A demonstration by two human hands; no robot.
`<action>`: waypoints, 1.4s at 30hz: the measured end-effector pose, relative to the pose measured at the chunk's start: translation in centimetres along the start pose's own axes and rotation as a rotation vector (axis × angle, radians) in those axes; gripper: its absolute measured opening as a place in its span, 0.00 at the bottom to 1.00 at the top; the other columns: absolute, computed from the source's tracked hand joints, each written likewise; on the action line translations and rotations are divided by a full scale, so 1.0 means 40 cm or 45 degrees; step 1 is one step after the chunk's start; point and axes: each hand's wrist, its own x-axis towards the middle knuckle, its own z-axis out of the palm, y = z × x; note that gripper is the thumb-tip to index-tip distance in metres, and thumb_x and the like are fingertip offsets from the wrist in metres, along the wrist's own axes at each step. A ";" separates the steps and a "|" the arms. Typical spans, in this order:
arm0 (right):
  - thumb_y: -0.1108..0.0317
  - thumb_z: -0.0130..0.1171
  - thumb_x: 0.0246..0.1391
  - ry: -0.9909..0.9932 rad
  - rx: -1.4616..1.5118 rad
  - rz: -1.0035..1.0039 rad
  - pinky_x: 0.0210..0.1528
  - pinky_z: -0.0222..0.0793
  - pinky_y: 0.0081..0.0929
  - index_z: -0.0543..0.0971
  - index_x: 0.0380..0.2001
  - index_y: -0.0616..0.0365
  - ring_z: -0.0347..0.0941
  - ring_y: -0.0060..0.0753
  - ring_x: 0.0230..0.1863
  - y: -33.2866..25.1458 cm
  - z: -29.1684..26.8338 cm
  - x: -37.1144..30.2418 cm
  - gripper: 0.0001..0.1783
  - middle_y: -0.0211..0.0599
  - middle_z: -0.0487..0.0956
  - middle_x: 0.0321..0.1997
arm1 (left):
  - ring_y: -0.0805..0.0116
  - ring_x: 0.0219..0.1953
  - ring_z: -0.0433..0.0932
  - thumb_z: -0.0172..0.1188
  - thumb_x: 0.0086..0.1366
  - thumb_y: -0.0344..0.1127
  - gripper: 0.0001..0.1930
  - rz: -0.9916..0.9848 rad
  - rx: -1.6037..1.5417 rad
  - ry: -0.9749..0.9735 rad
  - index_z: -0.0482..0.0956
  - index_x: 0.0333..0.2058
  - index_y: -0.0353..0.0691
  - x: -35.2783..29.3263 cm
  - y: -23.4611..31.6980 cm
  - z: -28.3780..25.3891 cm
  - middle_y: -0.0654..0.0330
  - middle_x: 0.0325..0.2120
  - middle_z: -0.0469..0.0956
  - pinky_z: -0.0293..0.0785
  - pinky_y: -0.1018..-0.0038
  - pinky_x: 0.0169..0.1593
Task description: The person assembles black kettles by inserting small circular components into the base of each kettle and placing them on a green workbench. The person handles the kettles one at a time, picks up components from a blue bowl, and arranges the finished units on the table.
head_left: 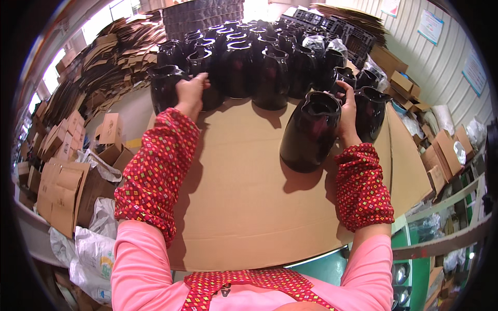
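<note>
Nearest: patterned apron point(249, 282) at the lower edge, pink sleeves to either side, red patterned cuffs point(155, 171) over both forearms. Ahead of the apron, a flat cardboard sheet point(238, 202) spreads out under the hands; white sacks point(93, 251) low at left

Front jug point(308, 137): black, glossy, wavy rim, over the right part of the sheet, nearer the body than the row behind. It lies just left of the right hand point(349, 116); the right is plainly the nearer hand. Long axis slanted in view, base toward the body and to the left, mouth away and to the right; wide lens may add to the slant. Base touching the sheet or just above it: cannot tell

Right hand pose: forearm reaching forward, wrist upright, fingers curled closed at the jug's right side, apparently clamped on its handle, which the hand hides. Another black jug point(370, 114) just right of this hand

Left hand: point(190, 94) arm reaching farther forward, fingers bent and pointing right. Between the left-end jug point(164, 88), close on its left, and a second jug behind the fingers; whether it grips either, cannot tell

Beyond: grouped black jugs point(272, 78), mostly upright, mouths up. Farther: stacked cardboard point(122, 59) at left, black crates point(350, 36) at right rear, pale wall point(399, 39) with notices
</note>
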 end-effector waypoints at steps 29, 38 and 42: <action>0.74 0.77 0.43 0.248 -0.359 -0.283 0.53 0.79 0.37 0.74 0.64 0.53 0.83 0.44 0.48 -0.411 -0.030 -0.389 0.42 0.45 0.82 0.54 | 0.50 0.30 0.86 0.69 0.63 0.42 0.19 0.465 0.832 0.006 0.86 0.31 0.26 0.051 -0.121 0.080 0.49 0.26 0.86 0.83 0.54 0.38; 0.78 0.78 0.49 0.712 -0.476 -0.114 0.48 0.77 0.27 0.45 0.81 0.52 0.80 0.26 0.38 -0.547 -0.190 -0.952 0.66 0.34 0.82 0.36 | 0.70 0.28 0.78 0.76 0.66 0.44 0.19 -0.071 0.279 -0.633 0.84 0.26 0.33 -0.173 -0.022 0.051 0.61 0.26 0.81 0.77 0.71 0.38; 0.76 0.79 0.49 0.773 -0.329 -0.102 0.48 0.78 0.30 0.36 0.83 0.55 0.81 0.28 0.36 -0.631 -0.255 -1.157 0.72 0.36 0.83 0.34 | 0.79 0.24 0.68 0.70 0.73 0.41 0.18 0.191 0.027 -0.998 0.79 0.25 0.40 -0.450 0.153 0.093 0.70 0.22 0.73 0.67 0.76 0.32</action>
